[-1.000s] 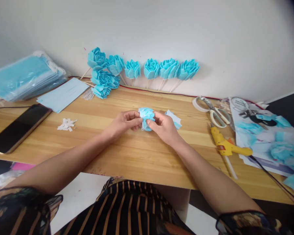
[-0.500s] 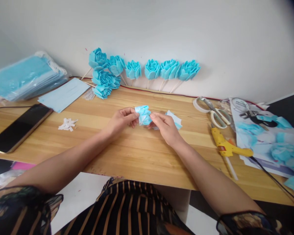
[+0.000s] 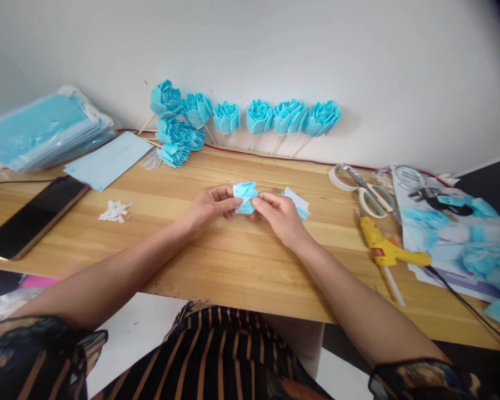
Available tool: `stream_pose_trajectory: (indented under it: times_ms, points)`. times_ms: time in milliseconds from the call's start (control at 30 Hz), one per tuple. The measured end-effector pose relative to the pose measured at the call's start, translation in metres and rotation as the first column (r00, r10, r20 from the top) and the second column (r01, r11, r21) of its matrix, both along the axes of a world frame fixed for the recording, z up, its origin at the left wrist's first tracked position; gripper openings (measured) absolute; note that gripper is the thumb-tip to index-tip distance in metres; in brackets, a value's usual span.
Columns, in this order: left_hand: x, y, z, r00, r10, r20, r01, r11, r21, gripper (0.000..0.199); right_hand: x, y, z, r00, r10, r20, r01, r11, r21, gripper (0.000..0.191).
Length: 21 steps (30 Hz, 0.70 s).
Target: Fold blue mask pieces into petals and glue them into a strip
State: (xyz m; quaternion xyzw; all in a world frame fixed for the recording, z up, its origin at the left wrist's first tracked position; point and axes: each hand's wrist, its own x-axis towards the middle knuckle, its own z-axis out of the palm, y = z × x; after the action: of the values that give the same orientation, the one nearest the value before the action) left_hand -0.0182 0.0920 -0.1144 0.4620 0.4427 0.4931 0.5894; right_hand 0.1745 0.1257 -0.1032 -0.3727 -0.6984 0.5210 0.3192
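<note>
Between my two hands, above the middle of the wooden table, is a small folded piece of light-blue fabric. My left hand pinches its left side, thumb on top. On the right side, my right hand grips it with thumb and fingers. Several layers or creases show on the piece; its underside is hidden by my fingers. Just behind my right hand lie some cut white-and-blue fabric pieces, partly covered by the hand.
Several blue fabric flowers on sticks lean on the wall. To the left are a phone, white scraps, a blue sheet and bagged masks. To the right lie scissors, tape and a yellow glue gun.
The blue fabric piece has shifted slightly to the right and turned a little in my fingers. My right thumb has slid a bit left over it.
</note>
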Motion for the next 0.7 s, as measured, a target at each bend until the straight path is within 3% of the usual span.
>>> stream_pose_trajectory:
  times_ms: [233,500,700]
  points:
    - [0.002,0.000,0.001,0.992,0.001,-0.129,0.006,0.999,0.050,0.031,-0.002,0.001,-0.005,0.999,-0.018,0.035,0.018,1.000,0.011,0.034]
    - [-0.002,-0.004,0.012,0.973,-0.120,-0.197,0.140,0.986,0.090,0.043,-0.001,0.003,-0.006,0.992,-0.125,0.004,0.125,0.991,0.052,0.035]
    - [-0.002,-0.004,0.012,0.960,-0.195,-0.203,0.205,0.978,0.032,0.031,-0.001,0.005,-0.008,0.988,-0.149,-0.034,0.150,0.988,0.029,0.038]
